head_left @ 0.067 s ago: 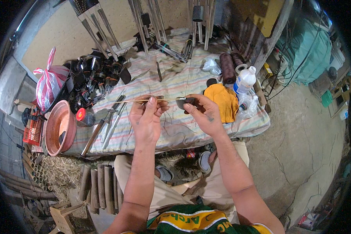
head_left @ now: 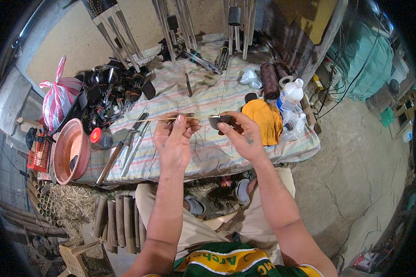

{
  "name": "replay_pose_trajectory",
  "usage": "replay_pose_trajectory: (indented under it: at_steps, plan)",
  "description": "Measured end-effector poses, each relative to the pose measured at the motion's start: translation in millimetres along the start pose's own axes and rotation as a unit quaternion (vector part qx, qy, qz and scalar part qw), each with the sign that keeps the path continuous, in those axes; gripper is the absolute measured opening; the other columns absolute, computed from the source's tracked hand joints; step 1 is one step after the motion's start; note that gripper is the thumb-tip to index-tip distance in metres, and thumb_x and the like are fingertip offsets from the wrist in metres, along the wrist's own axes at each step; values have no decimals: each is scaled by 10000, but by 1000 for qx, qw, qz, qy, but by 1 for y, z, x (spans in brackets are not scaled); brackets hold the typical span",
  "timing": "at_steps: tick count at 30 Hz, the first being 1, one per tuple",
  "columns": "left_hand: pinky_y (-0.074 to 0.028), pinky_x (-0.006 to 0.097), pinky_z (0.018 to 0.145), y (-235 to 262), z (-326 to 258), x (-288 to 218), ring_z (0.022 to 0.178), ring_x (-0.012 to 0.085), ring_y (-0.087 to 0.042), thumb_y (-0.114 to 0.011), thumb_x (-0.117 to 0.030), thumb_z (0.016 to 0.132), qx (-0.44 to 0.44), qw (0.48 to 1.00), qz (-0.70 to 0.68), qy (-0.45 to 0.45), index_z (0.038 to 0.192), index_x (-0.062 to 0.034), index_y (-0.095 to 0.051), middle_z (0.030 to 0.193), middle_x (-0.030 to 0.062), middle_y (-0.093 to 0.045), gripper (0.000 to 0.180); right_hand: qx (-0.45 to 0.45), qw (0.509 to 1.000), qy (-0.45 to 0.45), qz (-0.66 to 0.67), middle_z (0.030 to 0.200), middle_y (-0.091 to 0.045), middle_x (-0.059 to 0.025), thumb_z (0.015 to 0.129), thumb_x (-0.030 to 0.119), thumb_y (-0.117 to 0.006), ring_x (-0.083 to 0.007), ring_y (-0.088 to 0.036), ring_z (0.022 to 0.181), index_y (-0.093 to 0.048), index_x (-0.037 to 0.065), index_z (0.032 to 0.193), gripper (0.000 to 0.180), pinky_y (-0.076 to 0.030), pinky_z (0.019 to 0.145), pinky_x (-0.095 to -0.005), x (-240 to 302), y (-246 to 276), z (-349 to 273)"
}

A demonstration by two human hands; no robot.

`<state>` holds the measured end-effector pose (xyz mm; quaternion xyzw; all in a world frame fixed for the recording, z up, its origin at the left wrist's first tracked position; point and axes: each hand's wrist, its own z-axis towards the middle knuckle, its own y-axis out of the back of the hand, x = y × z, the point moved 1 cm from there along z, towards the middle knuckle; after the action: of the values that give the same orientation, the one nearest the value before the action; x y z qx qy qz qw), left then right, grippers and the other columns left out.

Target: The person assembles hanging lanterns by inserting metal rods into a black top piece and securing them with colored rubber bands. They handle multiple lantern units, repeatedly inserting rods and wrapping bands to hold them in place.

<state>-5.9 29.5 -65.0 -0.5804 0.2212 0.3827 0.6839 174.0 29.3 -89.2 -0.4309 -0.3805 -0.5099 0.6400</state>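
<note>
— Two hands meet over the middle of the bench, is that it?

— Yes. The left hand (head_left: pixel 174 138) pinches a thin pale stick (head_left: pixel 158 119) between thumb and fingertips; the stick is straight, smooth and about as fine as a skewer, and it points out to the left, level above the cloth. The right hand (head_left: pixel 240 131) has its fingers closed around a small dark curved piece (head_left: pixel 216 121), dull grey like metal or horn, held just beside the left thumb.

— And what lies under them?

— A striped cloth (head_left: pixel 208 92), faded and wrinkled, covering the low bench. Loose dark threads (head_left: pixel 203 150) curl on it below the hands.

— What else sits on that cloth?

— To the right, a folded orange rag (head_left: pixel 265 117), soft and crumpled, touching a clear plastic bottle (head_left: pixel 289 96) with a white cap. Behind them stand two dark brown spools of cord (head_left: pixel 270 78). To the left lie long metal blades (head_left: pixel 131 138), flat and grey, and beyond them a heap of black glossy parts (head_left: pixel 115 87).

— And off the cloth's edge?

— A round reddish-brown bowl (head_left: pixel 67 150), smooth plastic, leans at the left end, with a pink and white plastic bag (head_left: pixel 58 99) behind it. Cut bamboo lengths (head_left: pixel 118 221) stand upright beside dry straw near the person's left knee. Slim metal tubes (head_left: pixel 171 27) hang at the far side.
</note>
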Motion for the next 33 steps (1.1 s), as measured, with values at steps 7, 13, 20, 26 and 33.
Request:
replay_pose_trajectory:
  at_steps: [7, 13, 20, 26, 33]
  plan:
    - [-567, 353, 686, 0, 1, -1, 791, 246, -676, -636, -81, 935, -6, 1000, -10, -11, 1054, -39, -596, 963, 130, -685, 132, 5, 1000, -3, -7, 953, -669, -5, 899, 96, -695, -62, -585, 820, -647, 4, 1114, 239, -488, 727, -227, 1, 1, 1]
    - [-570, 344, 690, 3, 1, -1, 796, 245, -677, -638, -82, 934, -9, 1000, 0, -5, 1061, -43, -589, 960, 128, -686, 142, 5, 1000, -9, -10, 947, -669, -8, 902, 90, -690, -65, -591, 817, -645, -4, 1110, 233, -488, 725, -228, 0, -1, 2]
    - [-585, 372, 687, 19, -2, -13, 779, 249, -681, -623, -54, 942, -39, 999, -21, -16, 1068, -18, -571, 921, 117, -665, 141, -11, 1000, 4, 0, 952, -667, -22, 918, 93, -672, -80, -606, 829, -626, -11, 1128, 239, -515, 739, -240, -21, 7, 11]
    - [-584, 356, 678, 57, -17, -41, 766, 245, -678, -612, -45, 946, -88, 996, 6, -14, 1060, -13, -561, 908, 105, -656, 129, -109, 993, -53, -17, 1004, -655, -65, 925, 58, -639, -111, -620, 831, -596, -22, 1123, 217, -557, 666, -260, -72, 33, 56]
    - [-573, 354, 659, 110, -34, -71, 728, 212, -653, -594, -28, 948, -141, 989, 37, -36, 1061, -32, -571, 884, 93, -644, 115, -250, 944, 64, -207, 1079, -601, -128, 812, 90, -742, -201, -588, 895, -549, -32, 1188, 440, -517, 748, -322, -101, 47, 114]
